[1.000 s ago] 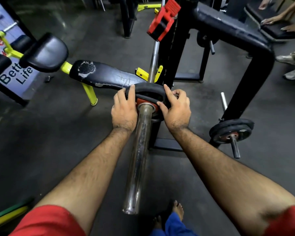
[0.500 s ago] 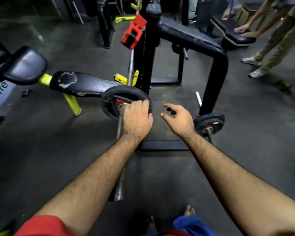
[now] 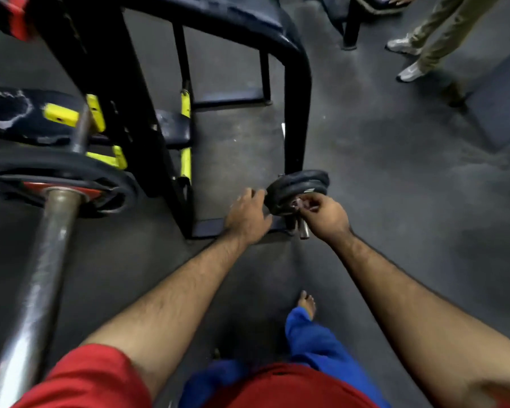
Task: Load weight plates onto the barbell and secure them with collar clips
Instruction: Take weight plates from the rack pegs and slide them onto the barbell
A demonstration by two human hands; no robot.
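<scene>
Dark gym floor [image 3: 395,178] all round, with a black frame [image 3: 299,83] rising at centre and a torn bench pad [image 3: 9,113] far left.

Head view, the only one. Low on the frame's foot, a small stack of plates [image 3: 299,184] on a short peg [image 3: 304,229], the peg's bare end poking out toward the camera. Left hand [image 3: 246,217] just beside the stack's left edge, fingers [image 3: 249,195] loosely curled and slightly spread, tips touching or almost touching the rim; cannot tell whether gripping. Right hand [image 3: 326,216] at the stack's front face, fingers [image 3: 308,200] pinched narrow around something small and shiny at the hub, over the peg; too small and blurred to name. Both forearms stretched down and forward, red sleeves [image 3: 80,378] at the bottom edge, blue trousers [image 3: 309,340] and a bare foot [image 3: 306,301] below.

Well apart to the left, barbell [image 3: 47,260] running from the lower-left corner up toward the frame, one plate [image 3: 62,184] already seated on its sleeve with a red centre showing; no hand on it. Yellow brackets [image 3: 96,113] behind that plate. Top right, another person's legs [image 3: 436,39] in khaki trousers and white shoes [image 3: 409,72].
</scene>
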